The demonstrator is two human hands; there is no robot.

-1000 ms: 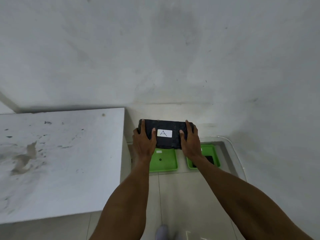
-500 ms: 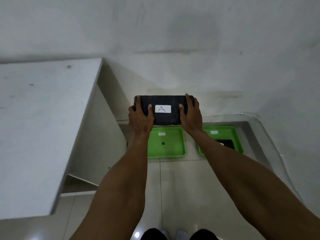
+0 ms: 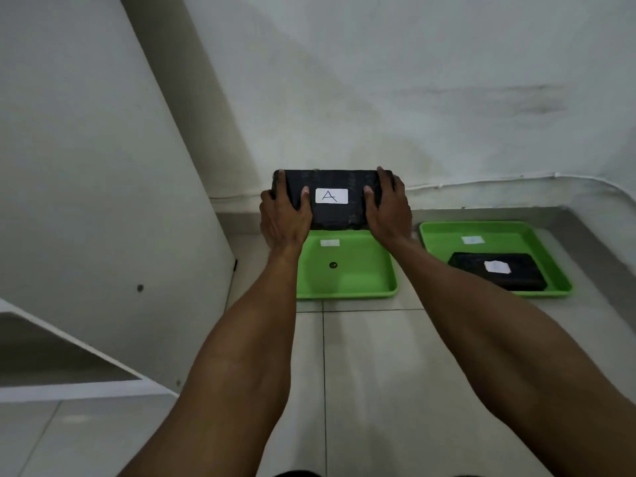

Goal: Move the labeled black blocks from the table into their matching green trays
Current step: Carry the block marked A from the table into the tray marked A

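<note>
A black block (image 3: 332,215) with a white label reading "A" is held in the air between both hands. My left hand (image 3: 284,218) grips its left end and my right hand (image 3: 389,215) grips its right end. The block hangs above the far edge of a green tray (image 3: 344,284) on the floor, which holds only a small white label and a dark dot. A second green tray (image 3: 444,235) to the right holds another black block (image 3: 499,271) with a white label whose letter I cannot read.
The white table's side panel (image 3: 103,201) rises at the left, close to the left tray. A wall (image 3: 413,80) stands just behind both trays, with a thin cable (image 3: 481,182) along its base. Pale floor tiles (image 3: 371,373) lie in front of the trays.
My view has dropped lower and closer to the floor. Both hands have carried the block down toward the left tray, which now looks larger; the tabletop has left the view.
</note>
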